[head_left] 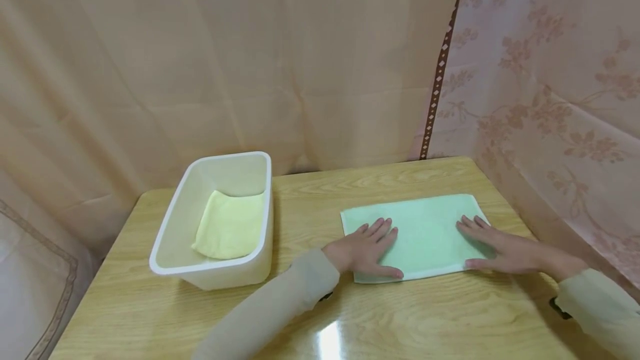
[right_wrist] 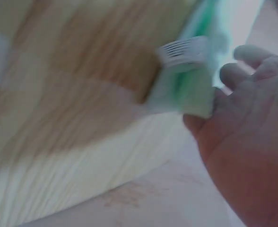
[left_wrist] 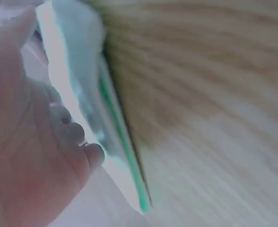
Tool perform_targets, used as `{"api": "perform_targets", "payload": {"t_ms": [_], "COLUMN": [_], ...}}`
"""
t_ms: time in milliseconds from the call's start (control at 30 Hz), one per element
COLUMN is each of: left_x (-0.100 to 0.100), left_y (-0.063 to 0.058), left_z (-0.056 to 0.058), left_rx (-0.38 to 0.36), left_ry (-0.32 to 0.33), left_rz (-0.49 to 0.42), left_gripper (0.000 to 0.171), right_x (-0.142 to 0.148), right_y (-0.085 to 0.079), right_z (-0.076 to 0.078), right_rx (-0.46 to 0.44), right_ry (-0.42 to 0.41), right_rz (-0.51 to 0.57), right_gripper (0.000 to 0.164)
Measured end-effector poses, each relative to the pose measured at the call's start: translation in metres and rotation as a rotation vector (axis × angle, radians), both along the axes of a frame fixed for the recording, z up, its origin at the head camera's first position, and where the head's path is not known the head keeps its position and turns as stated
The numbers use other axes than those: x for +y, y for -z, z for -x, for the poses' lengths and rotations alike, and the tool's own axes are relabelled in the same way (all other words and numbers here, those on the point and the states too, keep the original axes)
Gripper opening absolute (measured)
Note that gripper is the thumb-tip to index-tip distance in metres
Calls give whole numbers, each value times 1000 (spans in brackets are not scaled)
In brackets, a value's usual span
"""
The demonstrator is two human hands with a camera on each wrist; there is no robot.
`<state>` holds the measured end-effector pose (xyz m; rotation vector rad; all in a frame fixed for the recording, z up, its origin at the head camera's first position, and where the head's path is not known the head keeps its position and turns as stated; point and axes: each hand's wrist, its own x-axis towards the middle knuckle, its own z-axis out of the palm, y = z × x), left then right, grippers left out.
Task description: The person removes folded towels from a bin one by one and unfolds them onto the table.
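Observation:
A mint-green towel [head_left: 425, 232] with pale edges lies folded on the wooden table. On its left part rests my left hand [head_left: 367, 251], fingers extended and spread, thumb along the near edge. My right hand [head_left: 502, 249] lies with fingers extended on the towel's right end, its thumb at the near edge. The left wrist view shows the layered edge of the towel [left_wrist: 89, 104] beside my fingers. In the right wrist view, a white tag [right_wrist: 184, 52] with dark lines sticks out from the towel's edge near my fingers.
A white plastic bin [head_left: 215, 276] stands to the left on the table [head_left: 305, 210]. Inside it lies a folded yellow cloth [head_left: 232, 226]. A beige curtain [head_left: 280, 71] hangs behind the table, and a pink flowered one [head_left: 560, 99] runs along the right side.

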<state>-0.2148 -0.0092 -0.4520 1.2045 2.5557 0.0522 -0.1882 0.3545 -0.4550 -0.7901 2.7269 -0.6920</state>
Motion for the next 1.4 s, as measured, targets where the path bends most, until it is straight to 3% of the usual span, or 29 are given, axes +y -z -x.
{"api": "perform_targets", "payload": {"t_ms": [333,500,600,867,1000,1233,1400], "left_x": [-11,-16,-17,-17,-17,-18,-18], "left_y": [3,6,8,10,13,15,15], "left_z": [-8,-5,-3,-3,-5,-3,-1], "left_rx": [62,116,134,165,148,137,104], "left_ry": [157,187,190,196,200,194,180], "left_rz": [140,157,158,192,189,165,135], "left_gripper": [101,86,78,82,79,74,68], "right_x": [6,6,5,4,5,7,6], "right_y": [12,15,16,17,18,19,16], "right_z": [-8,-11,-13,-18,-22,-23,-22], "right_rx": [88,120,137,188,188,257,255], "right_ry": [-27,-33,-40,-43,-41,-75,-70], "right_rz": [-140,-195,-217,-244,-243,-245,-244], "right_gripper": [91,87,88,87,82,87,87]}}
